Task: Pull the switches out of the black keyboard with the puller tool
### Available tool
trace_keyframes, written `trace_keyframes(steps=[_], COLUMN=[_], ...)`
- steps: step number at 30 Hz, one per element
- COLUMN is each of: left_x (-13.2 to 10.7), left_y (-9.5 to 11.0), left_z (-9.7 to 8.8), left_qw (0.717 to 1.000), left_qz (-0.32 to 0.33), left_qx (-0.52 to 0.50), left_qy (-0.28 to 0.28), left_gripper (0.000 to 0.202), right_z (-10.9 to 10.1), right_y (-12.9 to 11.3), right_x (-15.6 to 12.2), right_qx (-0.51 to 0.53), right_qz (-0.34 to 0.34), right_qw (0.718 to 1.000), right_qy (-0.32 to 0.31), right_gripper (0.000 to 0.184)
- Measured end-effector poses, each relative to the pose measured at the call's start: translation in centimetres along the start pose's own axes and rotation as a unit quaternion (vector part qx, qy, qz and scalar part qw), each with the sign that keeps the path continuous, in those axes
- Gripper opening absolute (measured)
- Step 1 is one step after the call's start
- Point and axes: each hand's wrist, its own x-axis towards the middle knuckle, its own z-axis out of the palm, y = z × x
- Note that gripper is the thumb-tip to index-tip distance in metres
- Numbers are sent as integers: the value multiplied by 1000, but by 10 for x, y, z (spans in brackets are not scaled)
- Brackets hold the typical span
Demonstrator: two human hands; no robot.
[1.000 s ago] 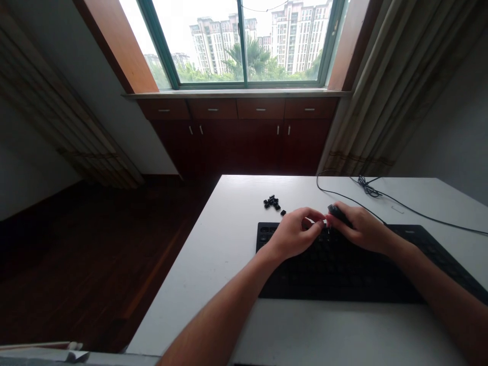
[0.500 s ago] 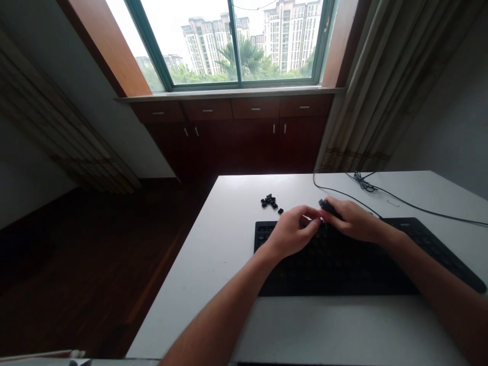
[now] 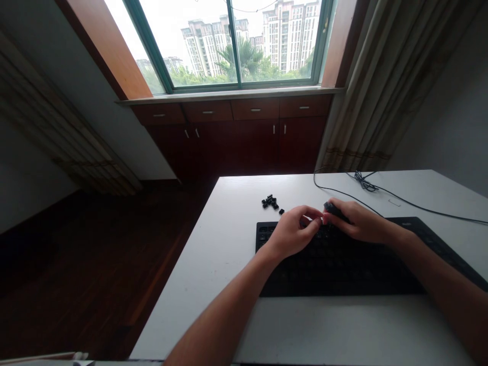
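A black keyboard (image 3: 354,264) lies on the white table (image 3: 236,244). My left hand (image 3: 292,233) hovers over its upper left part with fingers curled in a pinch; what they hold is too small to make out. My right hand (image 3: 360,221) is closed round a small black tool (image 3: 332,209) right beside the left fingertips, above the keyboard's top rows. A small pile of loose black keycaps (image 3: 271,202) lies on the table just beyond the keyboard's left corner.
A black cable (image 3: 400,201) runs across the table's far right part from a bundle near the curtain. The table's left edge drops to a dark wooden floor. Cabinets and a window stand behind the table.
Both hands stay together over the keyboard's top rows with only slight shifts. The view has tilted a little.
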Motion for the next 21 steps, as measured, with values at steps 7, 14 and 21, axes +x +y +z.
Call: trace_keyframes(steps=[7, 14, 21], left_x=[0, 0, 0], left_y=[0, -1, 0], left_z=[1, 0, -1], left_qw=[1000, 1000, 1000], left_qz=[-10, -6, -6], left_qx=[7, 13, 12], left_qy=[2, -1, -11], left_gripper=[20, 22, 23], right_z=[1, 5, 7], right_y=[-3, -1, 3], right_x=[-3, 0, -1], right_qx=[-47, -82, -173], right_qz=[20, 82, 111], right_qw=[999, 993, 977], right_qy=[7, 32, 50], right_gripper=[22, 23, 18])
